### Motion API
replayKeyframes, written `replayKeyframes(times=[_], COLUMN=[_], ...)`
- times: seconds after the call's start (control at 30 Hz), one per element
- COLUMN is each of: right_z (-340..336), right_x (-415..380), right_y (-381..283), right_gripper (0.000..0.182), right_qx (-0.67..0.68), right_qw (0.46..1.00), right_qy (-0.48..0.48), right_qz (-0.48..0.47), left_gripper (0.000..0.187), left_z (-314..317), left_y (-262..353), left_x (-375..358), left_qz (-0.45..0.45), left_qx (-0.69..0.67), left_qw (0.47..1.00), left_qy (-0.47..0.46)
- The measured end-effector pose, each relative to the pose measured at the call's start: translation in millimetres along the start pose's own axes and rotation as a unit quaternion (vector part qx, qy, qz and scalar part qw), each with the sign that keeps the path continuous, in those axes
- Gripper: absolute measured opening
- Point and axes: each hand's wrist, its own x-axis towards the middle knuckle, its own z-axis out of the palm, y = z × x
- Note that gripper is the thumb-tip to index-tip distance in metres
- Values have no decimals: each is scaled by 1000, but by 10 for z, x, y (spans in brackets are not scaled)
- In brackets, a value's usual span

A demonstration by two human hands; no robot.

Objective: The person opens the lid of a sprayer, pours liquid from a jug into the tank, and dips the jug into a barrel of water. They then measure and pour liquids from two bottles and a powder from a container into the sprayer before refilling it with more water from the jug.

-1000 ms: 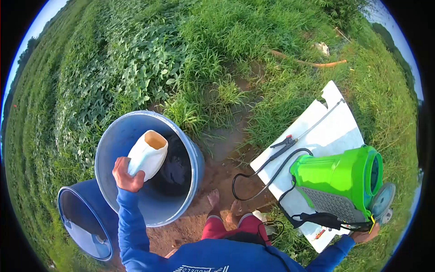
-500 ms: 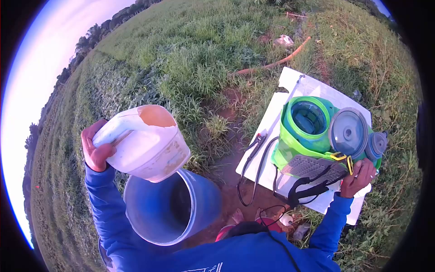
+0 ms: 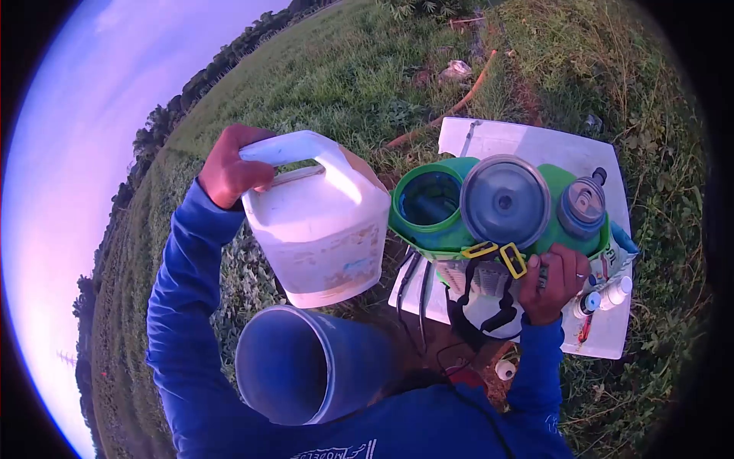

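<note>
My left hand [image 3: 235, 164] is closed round the handle of a white plastic jug [image 3: 321, 237] whose top is cut open on the far side. The jug hangs tilted above a blue barrel [image 3: 363, 359], its cut side towards the green backpack sprayer [image 3: 552, 177]. The sprayer's round filling mouth [image 3: 430, 199] is uncovered, and a grey lid [image 3: 501, 200] rests beside it. My right hand [image 3: 552, 283] has its fingers curled over the sprayer's near edge, beside yellow strap buckles [image 3: 512, 260].
The sprayer stands on a white board [image 3: 527, 138]. Small bottles [image 3: 614, 292] and a packet [image 3: 614, 256] sit at its right. Black straps [image 3: 485, 325] hang in front. An orange hose [image 3: 466, 99] lies in the grass behind, and a white bottle [image 3: 505, 370] is on the ground.
The jug has moved right, closer to the sprayer's mouth, and turned in my left hand. My view has shifted, bringing the small bottles into sight. My right hand stays at the sprayer's edge.
</note>
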Motion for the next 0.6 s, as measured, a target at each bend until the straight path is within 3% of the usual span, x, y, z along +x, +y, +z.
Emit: replayKeyframes(times=[0.27,0.6], right_z=[4,-17], right_x=[-16,-42], right_y=[43,72], right_gripper=[13,15], right_qx=[42,61], right_qw=[999,998], right_qy=[11,3], right_qz=[-9,-16], left_gripper=[29,41], left_z=[440,708], left_y=[451,710], left_x=[522,839], left_qz=[-6,12], left_qx=[197,316], left_qw=[974,935], left_qy=[-117,-163])
